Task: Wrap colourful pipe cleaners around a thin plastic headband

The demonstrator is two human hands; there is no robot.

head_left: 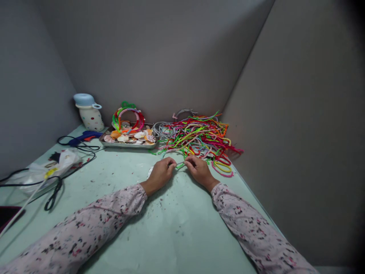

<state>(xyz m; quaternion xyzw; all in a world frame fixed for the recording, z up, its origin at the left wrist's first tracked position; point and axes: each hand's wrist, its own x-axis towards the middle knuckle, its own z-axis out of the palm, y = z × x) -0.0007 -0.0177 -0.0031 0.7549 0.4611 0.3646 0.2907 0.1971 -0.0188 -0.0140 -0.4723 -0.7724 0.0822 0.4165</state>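
My left hand [162, 172] and my right hand [199, 171] meet near the middle of the table, their fingers pinched on a thin grey wire [180, 163] that spans the small gap between them. The wire appears to curve up behind the fingers into a loop, with bits of green pipe cleaner on or beside it; what exactly is wrapped there is too small to tell. Just beyond my right hand spreads a big tangle of colourful pipe cleaners [199, 133]. Several bare grey wire hoops [164, 130] lie at its left side.
A metal tray [128, 145] of seashells [123, 139] stands at the back, with pipe-cleaner-wrapped hoops [116, 117] propped on it. Further left are a lidded bottle [91, 118], a blue-handled tool [82, 137], black cords [92, 156] and a plastic bag [67, 160]. Grey walls enclose the table.
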